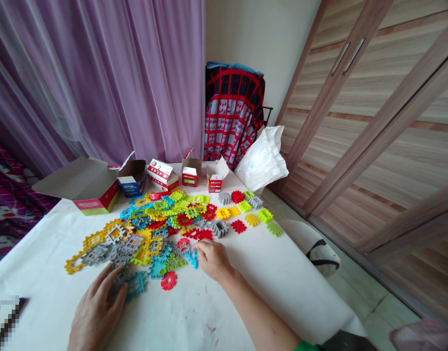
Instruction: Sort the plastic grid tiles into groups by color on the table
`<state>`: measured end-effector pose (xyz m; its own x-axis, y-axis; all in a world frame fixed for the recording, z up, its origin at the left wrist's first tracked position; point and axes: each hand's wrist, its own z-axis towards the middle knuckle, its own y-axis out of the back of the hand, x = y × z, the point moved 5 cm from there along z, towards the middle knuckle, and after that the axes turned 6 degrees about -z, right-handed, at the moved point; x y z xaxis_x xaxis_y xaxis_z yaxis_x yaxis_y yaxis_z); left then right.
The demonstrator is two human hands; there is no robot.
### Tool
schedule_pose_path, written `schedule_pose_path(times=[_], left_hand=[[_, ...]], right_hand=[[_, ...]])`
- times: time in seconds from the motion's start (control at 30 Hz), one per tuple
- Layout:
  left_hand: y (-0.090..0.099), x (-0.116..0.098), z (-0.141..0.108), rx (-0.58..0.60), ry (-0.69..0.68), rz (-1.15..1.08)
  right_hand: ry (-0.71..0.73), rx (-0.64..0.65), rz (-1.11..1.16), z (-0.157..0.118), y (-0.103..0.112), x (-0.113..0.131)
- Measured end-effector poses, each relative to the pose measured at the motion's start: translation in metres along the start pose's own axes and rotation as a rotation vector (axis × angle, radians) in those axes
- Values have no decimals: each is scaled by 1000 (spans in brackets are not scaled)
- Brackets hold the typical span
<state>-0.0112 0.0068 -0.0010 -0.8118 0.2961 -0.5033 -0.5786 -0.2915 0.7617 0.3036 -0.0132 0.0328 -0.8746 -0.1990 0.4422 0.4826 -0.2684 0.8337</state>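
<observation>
We see the pile of plastic interlocking tiles spread across the white table. At its near edge, our right hand reaches in, fingers curled, pinching a small blue tile. Our left hand lies flat, fingers spread, touching a grey tile beside a teal one.

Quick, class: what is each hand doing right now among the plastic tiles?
Left hand: open, fingers spread on a grey tile.
Right hand: loosely curled, fingertips at a blue tile; grip cannot be told.
</observation>
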Motion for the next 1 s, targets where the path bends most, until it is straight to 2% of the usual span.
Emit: schedule_pose_path(times=[0.2,0.57,1.0], left_hand=[[1,-1,0,-10,0,-14],[4,-3,3,-62,21,-39],[9,-14,4,3,82,-47]], right_hand=[[42,-4,-3,-10,-12,6],[-41,-24,28,-8,-14,-1],[-32,-106,49,-8,-14,-3]])
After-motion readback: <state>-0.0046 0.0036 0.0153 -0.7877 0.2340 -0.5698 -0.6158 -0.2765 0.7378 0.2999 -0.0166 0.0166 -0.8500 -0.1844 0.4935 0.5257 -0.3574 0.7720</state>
